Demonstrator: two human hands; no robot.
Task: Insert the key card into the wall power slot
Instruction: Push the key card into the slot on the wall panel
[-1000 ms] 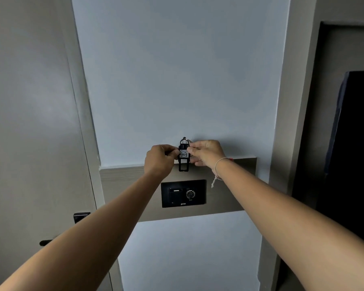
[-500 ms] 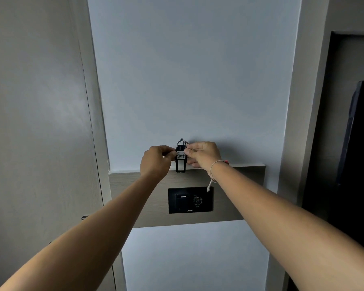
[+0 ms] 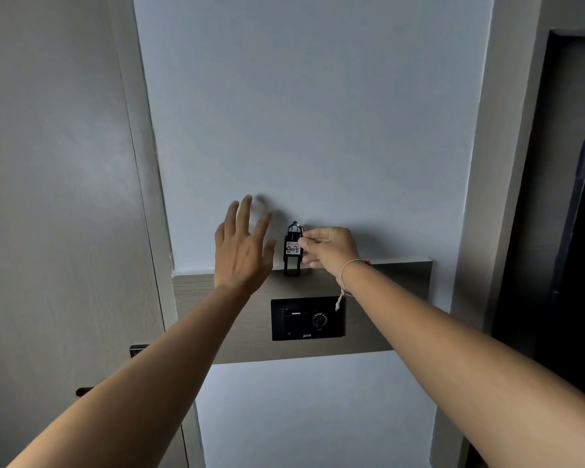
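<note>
A black key card tag [image 3: 292,251] with a white label reading 407 hangs upright against the wall, its lower end at the top edge of the wooden wall strip [image 3: 399,292]. My right hand [image 3: 328,248] pinches its right side near the top ring. Beside it on the left, my left hand [image 3: 244,248] is spread flat with fingers apart and holds nothing. Below the tag, a black wall power panel [image 3: 307,318] with a slot and a round grille is set in the strip.
A grey door [image 3: 54,197] with a dark handle [image 3: 83,390] and lock plate stands at the left. A dark opening and a black object [image 3: 574,231] fill the right edge behind a grey frame.
My left hand has let go of the key card tag and opened, moving left and up. My right hand still holds the tag in the same place.
</note>
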